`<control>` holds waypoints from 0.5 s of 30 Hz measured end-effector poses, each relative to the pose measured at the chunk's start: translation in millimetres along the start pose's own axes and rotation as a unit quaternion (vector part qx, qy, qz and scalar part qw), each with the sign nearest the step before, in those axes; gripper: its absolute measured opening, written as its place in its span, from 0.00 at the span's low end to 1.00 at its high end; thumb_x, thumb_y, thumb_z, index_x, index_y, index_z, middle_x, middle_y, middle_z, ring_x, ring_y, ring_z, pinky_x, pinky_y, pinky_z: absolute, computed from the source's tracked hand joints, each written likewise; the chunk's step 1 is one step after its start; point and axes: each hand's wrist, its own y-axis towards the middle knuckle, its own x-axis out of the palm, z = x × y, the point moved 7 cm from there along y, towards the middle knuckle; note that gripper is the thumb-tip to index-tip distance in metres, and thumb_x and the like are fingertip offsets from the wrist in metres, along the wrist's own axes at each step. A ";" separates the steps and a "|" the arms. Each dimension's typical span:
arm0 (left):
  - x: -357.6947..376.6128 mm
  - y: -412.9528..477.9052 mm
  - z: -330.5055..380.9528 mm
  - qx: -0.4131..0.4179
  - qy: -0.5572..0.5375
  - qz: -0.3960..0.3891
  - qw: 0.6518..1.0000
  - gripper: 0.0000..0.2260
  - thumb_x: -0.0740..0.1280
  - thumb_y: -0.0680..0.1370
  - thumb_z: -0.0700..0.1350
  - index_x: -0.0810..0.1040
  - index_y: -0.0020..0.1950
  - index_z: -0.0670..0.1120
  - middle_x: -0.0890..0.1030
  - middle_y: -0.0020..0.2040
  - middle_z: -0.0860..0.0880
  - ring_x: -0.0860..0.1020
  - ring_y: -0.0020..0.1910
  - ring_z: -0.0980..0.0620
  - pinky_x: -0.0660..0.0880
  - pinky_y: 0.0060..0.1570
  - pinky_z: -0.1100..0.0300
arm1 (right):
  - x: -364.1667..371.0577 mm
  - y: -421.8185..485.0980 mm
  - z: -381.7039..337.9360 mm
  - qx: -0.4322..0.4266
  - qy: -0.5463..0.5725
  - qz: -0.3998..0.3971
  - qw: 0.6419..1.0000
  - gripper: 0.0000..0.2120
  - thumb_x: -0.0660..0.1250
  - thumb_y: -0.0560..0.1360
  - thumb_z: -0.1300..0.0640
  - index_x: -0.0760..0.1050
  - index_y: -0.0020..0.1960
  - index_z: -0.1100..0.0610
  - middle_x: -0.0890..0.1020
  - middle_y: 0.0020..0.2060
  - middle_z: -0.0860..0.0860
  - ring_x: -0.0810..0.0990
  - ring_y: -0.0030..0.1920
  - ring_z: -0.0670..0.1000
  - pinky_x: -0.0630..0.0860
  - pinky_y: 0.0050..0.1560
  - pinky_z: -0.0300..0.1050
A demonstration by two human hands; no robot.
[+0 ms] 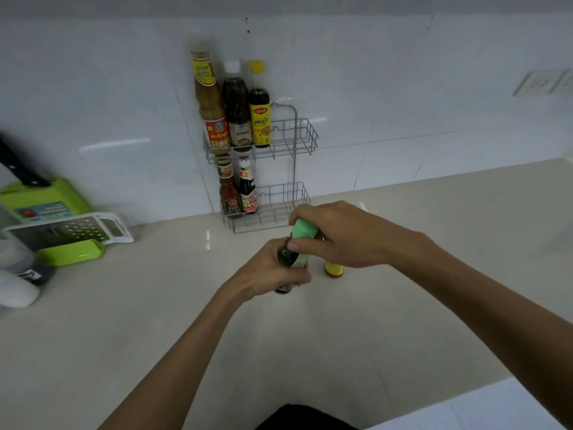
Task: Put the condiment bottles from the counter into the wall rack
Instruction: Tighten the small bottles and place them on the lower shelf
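Observation:
A two-tier wire wall rack (302,136) hangs on the white tiled wall. Its upper shelf holds three tall bottles (235,107) at the left; its lower shelf holds two small sauce bottles (238,193), also at the left. In front of the rack, my left hand (273,271) grips the body of a dark bottle with a green cap (304,228). My right hand (341,234) closes over that cap from the right. Behind my right hand a small yellow-labelled bottle (334,270) stands on the beige counter (434,231), mostly hidden.
At the left edge lie a green knife block (46,201), a white grater (71,232) on a green tray, and a white container (15,290). A wall socket (539,83) sits at the far right. The right halves of both rack shelves hold nothing.

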 end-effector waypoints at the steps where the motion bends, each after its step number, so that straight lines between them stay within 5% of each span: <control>1: -2.5 -1.6 2.5 -0.003 0.004 -0.004 1.000 0.08 0.74 0.70 0.36 0.76 0.40 0.44 0.79 0.35 0.47 0.78 0.35 0.49 0.77 0.39 0.52 | -2.4 -0.6 -2.8 0.002 -0.006 -0.013 1.000 0.16 0.59 0.78 0.39 0.69 0.54 0.51 0.75 0.38 0.47 0.74 0.39 0.47 0.72 0.37 0.46; 7: -8.5 -0.2 2.7 -0.040 0.064 0.063 0.995 0.17 0.77 0.69 0.46 0.77 0.54 0.50 0.78 0.37 0.51 0.74 0.27 0.55 0.73 0.30 0.61 | -19.1 -0.6 -6.7 0.098 -0.229 0.043 0.967 0.31 0.46 0.75 0.29 0.64 0.33 0.54 0.68 0.28 0.49 0.67 0.30 0.52 0.65 0.38 0.46; 9: -7.1 -0.4 1.9 -0.039 0.047 0.044 0.997 0.16 0.76 0.69 0.44 0.77 0.53 0.52 0.79 0.36 0.50 0.73 0.27 0.53 0.72 0.30 0.60 | -20.8 -1.3 -9.0 0.082 -0.212 0.045 0.973 0.31 0.47 0.74 0.28 0.68 0.37 0.54 0.70 0.29 0.48 0.70 0.31 0.52 0.66 0.38 0.46; 12: -11.8 -3.0 2.3 -0.025 0.026 0.027 0.999 0.10 0.75 0.69 0.41 0.78 0.43 0.52 0.78 0.34 0.47 0.72 0.27 0.51 0.72 0.31 0.56 | -14.9 -2.6 -9.7 0.033 -0.024 -0.009 0.999 0.19 0.59 0.76 0.34 0.69 0.56 0.49 0.76 0.36 0.46 0.75 0.37 0.49 0.72 0.37 0.47; 15: -16.6 -2.7 8.8 -0.017 0.086 0.037 0.995 0.11 0.76 0.69 0.41 0.78 0.45 0.53 0.77 0.34 0.54 0.74 0.26 0.59 0.72 0.29 0.62 | -12.8 -0.5 -6.0 0.045 -0.051 0.009 0.998 0.19 0.57 0.77 0.35 0.69 0.47 0.52 0.75 0.33 0.49 0.73 0.32 0.49 0.67 0.32 0.45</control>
